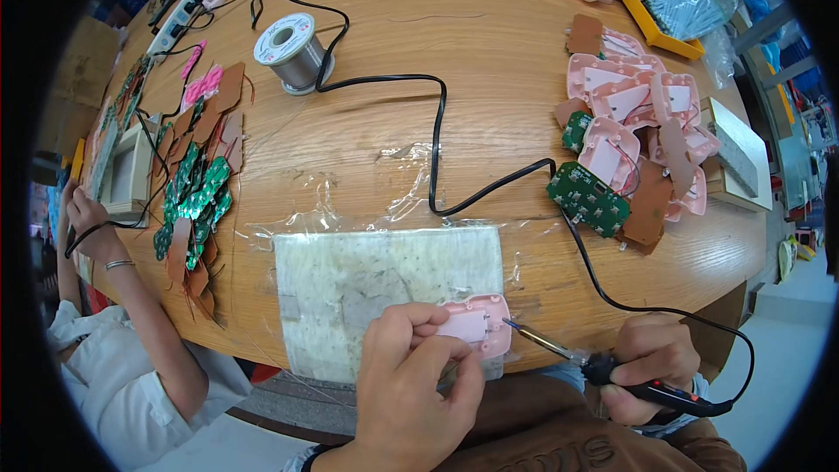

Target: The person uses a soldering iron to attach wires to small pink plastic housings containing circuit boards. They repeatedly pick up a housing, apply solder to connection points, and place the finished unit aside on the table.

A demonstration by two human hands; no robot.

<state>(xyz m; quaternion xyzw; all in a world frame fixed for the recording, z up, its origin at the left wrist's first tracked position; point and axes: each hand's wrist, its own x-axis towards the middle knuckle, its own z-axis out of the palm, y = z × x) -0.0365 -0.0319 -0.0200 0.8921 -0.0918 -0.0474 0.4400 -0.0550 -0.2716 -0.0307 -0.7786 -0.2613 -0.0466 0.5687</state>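
My left hand (415, 389) is closed on a pink plastic shell (496, 310) with a pale panel inside, over the near right part of a worn white mat (384, 267). In my right hand (651, 367) is a soldering iron (669, 395) with a black handle. Its metal tip points left and sits at the shell's right edge; whether it touches cannot be made out. The iron's black cord (603, 293) loops round to the right of my hand and runs up across the table. The part of the shell under my left fingers is hidden.
A solder wire spool (301, 52) stands at the far left. Green circuit boards (197, 183) and brown boards are heaped on the left. Pink shells (612, 92) and more boards (590, 197) pile up on the right. A co-worker's arm (144, 315) reaches in at the left edge.
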